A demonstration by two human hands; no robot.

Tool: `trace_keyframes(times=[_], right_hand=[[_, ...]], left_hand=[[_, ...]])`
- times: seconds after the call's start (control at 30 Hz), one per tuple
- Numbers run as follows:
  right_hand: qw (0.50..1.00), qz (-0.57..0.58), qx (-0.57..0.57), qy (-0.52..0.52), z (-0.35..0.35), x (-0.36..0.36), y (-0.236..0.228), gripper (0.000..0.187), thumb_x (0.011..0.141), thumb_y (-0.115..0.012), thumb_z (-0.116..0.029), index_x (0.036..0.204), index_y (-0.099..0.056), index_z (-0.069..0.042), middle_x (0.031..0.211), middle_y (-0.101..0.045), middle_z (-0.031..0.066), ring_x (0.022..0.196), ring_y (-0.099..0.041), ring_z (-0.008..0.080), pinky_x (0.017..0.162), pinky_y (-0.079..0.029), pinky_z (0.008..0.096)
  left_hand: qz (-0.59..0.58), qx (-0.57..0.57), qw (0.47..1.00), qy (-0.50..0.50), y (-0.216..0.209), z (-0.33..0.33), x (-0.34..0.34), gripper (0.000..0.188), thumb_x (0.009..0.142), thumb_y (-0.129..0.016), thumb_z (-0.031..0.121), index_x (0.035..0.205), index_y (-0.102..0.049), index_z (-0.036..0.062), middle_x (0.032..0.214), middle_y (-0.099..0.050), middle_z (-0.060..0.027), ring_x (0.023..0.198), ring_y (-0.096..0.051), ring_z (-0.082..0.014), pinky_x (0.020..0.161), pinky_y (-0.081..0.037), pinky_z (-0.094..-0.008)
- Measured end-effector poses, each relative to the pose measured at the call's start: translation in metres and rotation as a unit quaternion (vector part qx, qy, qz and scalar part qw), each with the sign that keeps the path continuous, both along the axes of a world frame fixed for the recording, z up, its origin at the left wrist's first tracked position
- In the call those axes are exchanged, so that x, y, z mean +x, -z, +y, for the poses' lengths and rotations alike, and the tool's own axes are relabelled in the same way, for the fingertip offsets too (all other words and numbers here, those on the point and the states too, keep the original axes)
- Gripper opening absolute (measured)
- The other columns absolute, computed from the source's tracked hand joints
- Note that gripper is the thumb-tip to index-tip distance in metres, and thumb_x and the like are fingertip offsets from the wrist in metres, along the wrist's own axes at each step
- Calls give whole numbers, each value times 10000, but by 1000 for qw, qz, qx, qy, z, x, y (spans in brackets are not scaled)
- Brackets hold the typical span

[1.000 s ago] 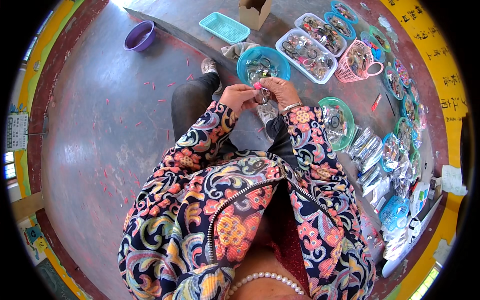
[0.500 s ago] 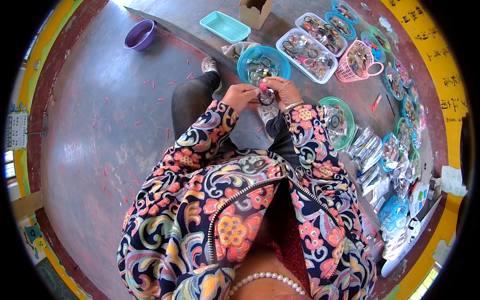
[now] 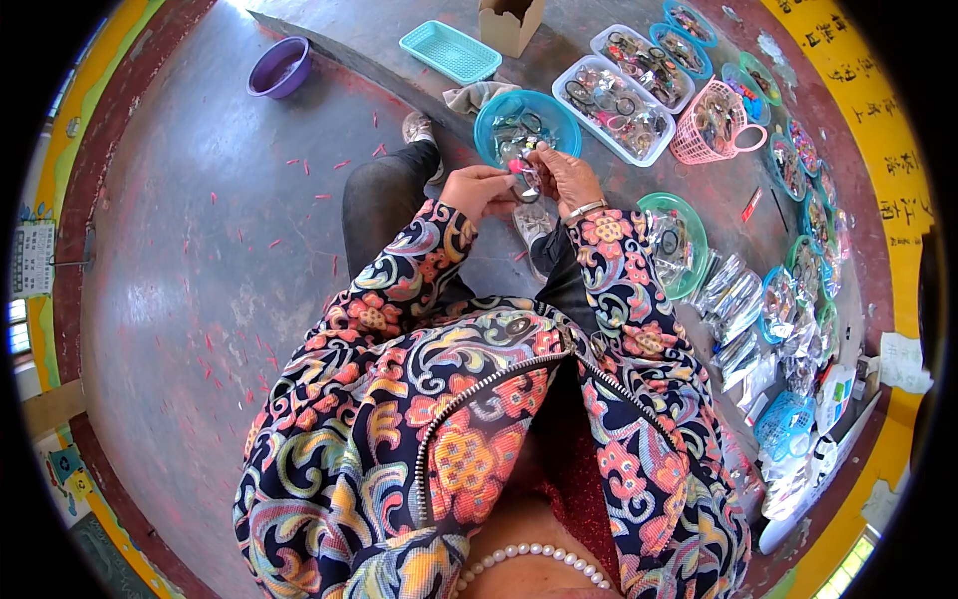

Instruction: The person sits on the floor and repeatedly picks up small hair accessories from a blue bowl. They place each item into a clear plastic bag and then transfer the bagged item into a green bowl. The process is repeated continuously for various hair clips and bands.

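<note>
Between my two hands is a dark hair tie (image 3: 528,190) with a bright pink piece on it, partly inside what looks like clear plastic film. My left hand (image 3: 479,190) pinches it from the left, fingertips pressed together. On the other side my right hand (image 3: 569,182) grips its upper right part with thumb and fingers closed. Both hands are just in front of a round blue basin (image 3: 487,128), which contains clear packets with dark rings. Fingers cover part of the hair tie, so its full shape is hidden.
White trays (image 3: 651,150) of similar packets, a pink basket (image 3: 684,152) and several round baskets stand to the right. A green basin (image 3: 699,272) is beside my right forearm, with silvery packets (image 3: 736,290) behind it. A purple basin (image 3: 261,80) and turquoise tray (image 3: 411,42) stand farther off.
My right hand has shifted slightly and its fingers have moved up along the hair tie. The pink piece has moved a little left and the ring has turned.
</note>
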State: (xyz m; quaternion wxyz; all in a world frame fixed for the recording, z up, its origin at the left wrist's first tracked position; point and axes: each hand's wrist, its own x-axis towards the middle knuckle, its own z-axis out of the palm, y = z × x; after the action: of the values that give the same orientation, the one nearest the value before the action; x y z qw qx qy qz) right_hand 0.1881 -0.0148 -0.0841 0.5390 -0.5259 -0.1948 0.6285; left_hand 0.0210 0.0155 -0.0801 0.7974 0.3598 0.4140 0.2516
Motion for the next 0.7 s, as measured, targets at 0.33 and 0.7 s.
trace_keyframes(times=[0.33, 0.7], right_hand=[[998, -52, 27, -24, -4, 0, 6, 143, 760, -626, -187, 817, -620, -57, 673, -590, -3, 567, -503, 63, 512, -357, 193], [994, -87, 23, -62, -7, -2, -4, 85, 754, -624, -125, 801, -614, -55, 677, -583, -19, 569, -507, 49, 521, -376, 167]], left_hand=[[-68, -15, 996, -48, 5, 7, -3, 156, 838, -516, 117, 909, -551, -18, 828, -597, -74, 709, -589, -133, 604, -509, -212], [-69, -29, 996, -57, 4, 6, -4, 179, 855, -481, 116, 953, -534, -24, 904, -598, -107, 811, -603, -188, 642, -507, -233]])
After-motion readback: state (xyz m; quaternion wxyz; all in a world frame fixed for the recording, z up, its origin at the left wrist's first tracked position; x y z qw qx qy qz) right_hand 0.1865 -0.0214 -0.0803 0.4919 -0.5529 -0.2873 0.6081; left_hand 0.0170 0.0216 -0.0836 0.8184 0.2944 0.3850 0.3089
